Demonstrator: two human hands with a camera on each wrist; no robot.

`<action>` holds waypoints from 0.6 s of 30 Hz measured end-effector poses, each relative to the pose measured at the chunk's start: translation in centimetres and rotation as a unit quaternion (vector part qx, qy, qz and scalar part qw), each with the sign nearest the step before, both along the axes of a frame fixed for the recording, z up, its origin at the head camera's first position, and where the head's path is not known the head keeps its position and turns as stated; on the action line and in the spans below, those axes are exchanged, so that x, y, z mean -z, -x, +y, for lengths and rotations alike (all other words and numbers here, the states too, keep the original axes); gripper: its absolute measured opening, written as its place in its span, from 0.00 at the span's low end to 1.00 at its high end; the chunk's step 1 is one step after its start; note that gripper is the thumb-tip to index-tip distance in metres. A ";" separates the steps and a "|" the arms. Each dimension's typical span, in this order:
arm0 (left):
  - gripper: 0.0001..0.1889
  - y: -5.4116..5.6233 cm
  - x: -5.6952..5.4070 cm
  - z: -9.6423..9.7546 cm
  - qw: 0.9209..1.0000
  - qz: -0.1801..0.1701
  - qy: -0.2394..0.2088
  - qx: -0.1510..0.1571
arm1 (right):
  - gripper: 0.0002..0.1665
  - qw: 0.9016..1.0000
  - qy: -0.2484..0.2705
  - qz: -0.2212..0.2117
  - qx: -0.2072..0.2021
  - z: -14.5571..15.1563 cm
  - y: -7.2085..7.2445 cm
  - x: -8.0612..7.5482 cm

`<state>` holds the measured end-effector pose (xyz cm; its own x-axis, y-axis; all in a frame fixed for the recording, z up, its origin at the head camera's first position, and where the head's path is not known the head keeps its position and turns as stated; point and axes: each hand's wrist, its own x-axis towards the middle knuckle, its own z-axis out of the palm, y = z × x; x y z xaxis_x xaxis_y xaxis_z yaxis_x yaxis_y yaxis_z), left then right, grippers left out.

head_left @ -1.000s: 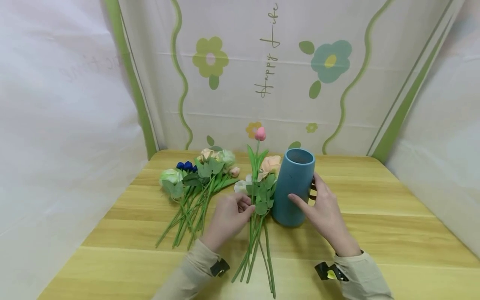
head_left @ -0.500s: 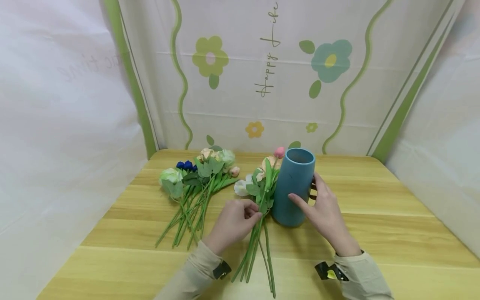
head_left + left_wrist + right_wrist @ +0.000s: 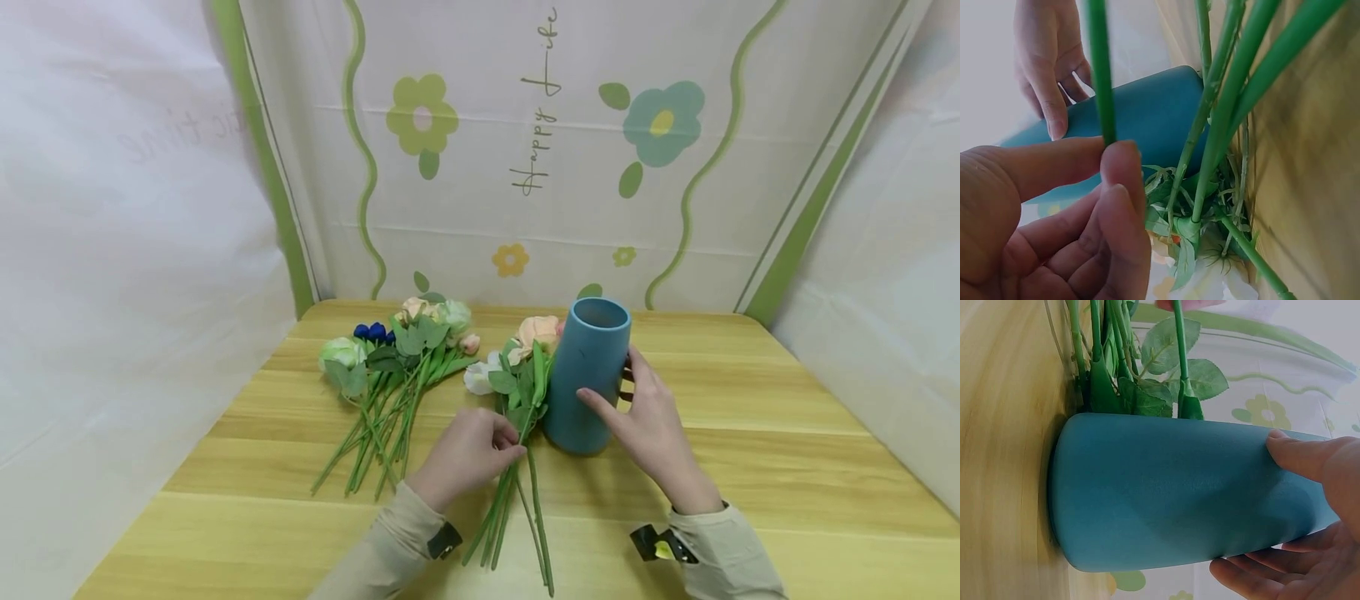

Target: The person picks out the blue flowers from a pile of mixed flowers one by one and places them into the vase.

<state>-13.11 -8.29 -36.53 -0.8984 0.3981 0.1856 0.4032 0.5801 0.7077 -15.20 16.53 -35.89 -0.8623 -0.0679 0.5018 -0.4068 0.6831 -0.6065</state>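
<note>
My left hand (image 3: 468, 450) pinches the green stem (image 3: 1102, 75) of a pink tulip between thumb and forefinger. The tulip's blossom (image 3: 559, 328) is mostly hidden behind the blue vase (image 3: 588, 375), with only a bit of pink showing. Beneath the held stem lies a small bunch of artificial flowers, with a peach bloom (image 3: 537, 331), a white bloom (image 3: 482, 375) and green leaves, close against the vase's left side. My right hand (image 3: 652, 433) holds the upright vase from the right, thumb on its near face and fingers partly hidden behind it.
Left of my left hand, a second pile of flowers lies on the wooden table (image 3: 270, 433), with blue buds (image 3: 375, 332), a pale green bloom (image 3: 342, 353) and crossing stems. Behind the table hangs a printed cloth (image 3: 457, 200); white cloth also closes both sides.
The pink tulip, earlier raised above the bunch, has tipped to the right and come down, its blossom passing behind the vase. My left hand has shifted slightly right and nearer. The right hand stays put.
</note>
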 end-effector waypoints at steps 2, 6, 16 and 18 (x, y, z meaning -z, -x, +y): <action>0.04 0.0 0.0 0.0 1.000 -0.007 0.005 -0.003 | 0.55 1.000 -0.001 -0.003 0.001 0.0 -0.1 0.0; 0.04 0.0 0.1 0.0 0.999 -0.032 -0.001 -0.009 | 0.55 1.000 0.000 -0.010 0.002 0.0 -0.1 -0.1; 0.05 -0.2 -0.2 -0.1 1.000 -0.009 0.003 -0.005 | 0.55 1.000 0.002 -0.008 0.000 0.0 -0.1 -0.2; 0.07 -0.2 -0.3 -0.2 1.000 -0.003 0.008 -0.007 | 0.55 1.000 0.002 -0.007 -0.001 0.0 -0.1 -0.2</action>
<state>-12.86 -8.46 -36.22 -0.9053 0.3874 0.1744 0.3904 0.5968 0.7010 -15.10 16.55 -35.68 -0.8692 -0.0666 0.4899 -0.3990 0.6796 -0.6156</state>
